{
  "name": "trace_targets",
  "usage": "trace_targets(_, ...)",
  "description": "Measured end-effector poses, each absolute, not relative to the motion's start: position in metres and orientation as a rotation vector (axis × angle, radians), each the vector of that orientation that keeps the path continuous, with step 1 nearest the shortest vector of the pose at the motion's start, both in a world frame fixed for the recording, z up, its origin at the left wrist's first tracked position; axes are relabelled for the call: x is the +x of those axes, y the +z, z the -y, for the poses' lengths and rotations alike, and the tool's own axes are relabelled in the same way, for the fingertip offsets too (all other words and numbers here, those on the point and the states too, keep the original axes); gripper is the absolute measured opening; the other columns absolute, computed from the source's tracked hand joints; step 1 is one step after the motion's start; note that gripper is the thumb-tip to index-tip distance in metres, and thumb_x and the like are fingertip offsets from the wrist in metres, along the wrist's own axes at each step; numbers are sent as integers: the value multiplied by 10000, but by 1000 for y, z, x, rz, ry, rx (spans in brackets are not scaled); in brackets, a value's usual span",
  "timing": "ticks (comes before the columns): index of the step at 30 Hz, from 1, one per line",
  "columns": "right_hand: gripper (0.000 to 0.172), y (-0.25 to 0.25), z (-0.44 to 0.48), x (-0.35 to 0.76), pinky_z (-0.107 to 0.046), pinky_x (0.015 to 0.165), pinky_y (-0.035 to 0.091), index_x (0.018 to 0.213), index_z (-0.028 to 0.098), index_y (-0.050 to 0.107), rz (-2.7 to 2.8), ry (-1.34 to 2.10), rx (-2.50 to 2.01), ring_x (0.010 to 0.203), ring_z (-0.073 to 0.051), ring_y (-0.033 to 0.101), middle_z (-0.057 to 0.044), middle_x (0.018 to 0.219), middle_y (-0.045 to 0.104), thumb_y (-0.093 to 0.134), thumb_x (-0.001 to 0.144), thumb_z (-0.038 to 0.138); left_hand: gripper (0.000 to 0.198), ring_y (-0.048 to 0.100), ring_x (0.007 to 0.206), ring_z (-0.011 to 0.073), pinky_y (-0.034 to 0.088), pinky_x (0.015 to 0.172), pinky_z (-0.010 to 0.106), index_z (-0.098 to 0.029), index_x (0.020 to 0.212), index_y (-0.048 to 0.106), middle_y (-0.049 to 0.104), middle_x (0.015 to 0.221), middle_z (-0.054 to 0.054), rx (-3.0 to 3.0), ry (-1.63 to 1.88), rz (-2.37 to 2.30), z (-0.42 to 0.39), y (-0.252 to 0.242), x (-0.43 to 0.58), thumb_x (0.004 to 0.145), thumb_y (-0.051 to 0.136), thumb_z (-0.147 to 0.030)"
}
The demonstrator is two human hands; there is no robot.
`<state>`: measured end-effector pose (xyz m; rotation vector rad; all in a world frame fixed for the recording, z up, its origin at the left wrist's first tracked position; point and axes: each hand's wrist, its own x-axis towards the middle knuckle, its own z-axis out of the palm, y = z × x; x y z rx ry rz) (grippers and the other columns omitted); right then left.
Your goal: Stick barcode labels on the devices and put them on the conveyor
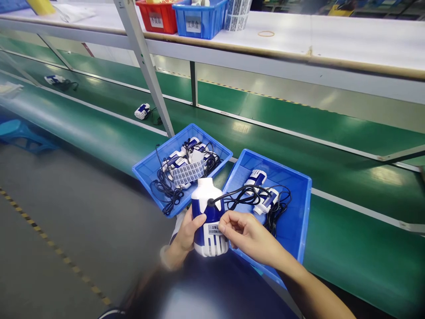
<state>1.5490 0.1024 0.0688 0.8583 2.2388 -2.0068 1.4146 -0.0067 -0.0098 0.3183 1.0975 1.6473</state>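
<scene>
My left hand (186,231) is wrapped round the side of a blue-and-white submersible pump (207,217), held upright in front of me. The pump has a white threaded neck, a slotted base and a black cord that runs off to the right. On its white lower front sits a small silver label (213,229) with dark print. My right hand (244,232) pinches at the right end of this label, thumb and forefinger closed against it. Behind, a sheet of labels (188,173) lies over several pumps with coiled cords in the left blue bin (141,173).
The right blue bin (303,212) holds pumps (255,179) and cords. More pumps (142,111) lie on the green conveyor belt (109,99). A metal post (142,57) rises to a shelf (299,35) with red (156,17) and blue boxes (199,20). A blue stool (26,135) stands left.
</scene>
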Motion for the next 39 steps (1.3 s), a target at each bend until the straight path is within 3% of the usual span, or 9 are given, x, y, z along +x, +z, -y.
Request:
trace_targets(12, 214, 76, -99, 1550, -257, 526, 325, 721, 203, 526, -2574, -1626, 882, 537, -117, 484, 25, 591, 539, 469, 903, 301, 426, 603, 734, 154, 496, 672, 259, -194, 1074, 609, 666, 881, 10, 307, 1651, -1152, 7, -8, 1415, 713, 717, -392)
trace_targets(18, 266, 69, -97, 1550, -267, 563, 337, 714, 211, 505, -2565, -1599, 940, 588, -132, 529, 17, 646, 583, 516, 903, 398, 416, 613, 847, 148, 501, 767, 248, -211, 1097, 584, 663, 968, -1, 342, 1662, -1132, 7, -6, 1414, 733, 717, -363)
trace_targets(22, 365, 58, -102, 1552, -264, 535, 292, 784, 229, 418, -2568, -1576, 1014, 536, -123, 443, 71, 590, 480, 686, 775, 478, 444, 620, 810, 154, 509, 731, 255, -210, 1123, 574, 671, 934, 5, 348, 1634, -1131, 8, -4, 1415, 733, 717, -367)
trace_targets(24, 430, 50, -110, 1553, -255, 525, 280, 780, 231, 385, -2508, -1675, 988, 543, -113, 401, 85, 595, 429, 725, 732, 491, 478, 632, 808, 173, 516, 716, 273, -203, 1139, 568, 681, 940, 21, 332, 1615, -1115, 8, -3, 1415, 723, 721, -379)
trace_targets(28, 349, 37, -131, 1558, -245, 613, 386, 785, 204, 439, -2125, -2177, 692, 666, -110, 454, 47, 717, 474, 711, 769, 423, 492, 656, 855, 236, 535, 761, 344, -167, 1105, 586, 696, 957, 66, 255, 1564, -1057, 9, -3, 1417, 708, 721, -423)
trace_targets(30, 322, 34, -142, 1562, -250, 664, 420, 923, 193, 508, -1970, -2392, 637, 718, -114, 489, 18, 812, 524, 723, 766, 373, 491, 661, 858, 251, 538, 768, 358, -165, 1088, 599, 701, 945, 72, 212, 1543, -1006, 11, -6, 1418, 697, 727, -433)
trace_targets(34, 548, 46, -168, 1578, -264, 644, 458, 1300, 290, 429, -1699, -2884, 951, 734, -121, 533, -75, 1213, 555, 619, 807, 436, 504, 671, 815, 234, 542, 722, 330, -178, 1084, 610, 707, 915, 67, 143, 1465, -875, 13, -16, 1422, 662, 761, -406)
trace_targets(36, 480, 63, -183, 1589, -279, 629, 474, 1265, 274, 509, -1598, -2934, 1107, 739, -143, 546, -93, 1234, 573, 544, 827, 466, 554, 670, 810, 216, 537, 713, 308, -172, 1111, 602, 704, 944, 77, 149, 1416, -828, 12, -21, 1426, 630, 791, -370)
trace_targets(39, 320, 101, -207, 1606, -294, 640, 489, 1046, 243, 661, -1674, -2818, 1292, 762, -174, 568, -94, 1064, 659, 511, 849, 445, 549, 659, 742, 181, 520, 678, 270, -162, 1109, 612, 697, 869, 63, 157, 1381, -818, 3, -25, 1433, 623, 795, -338)
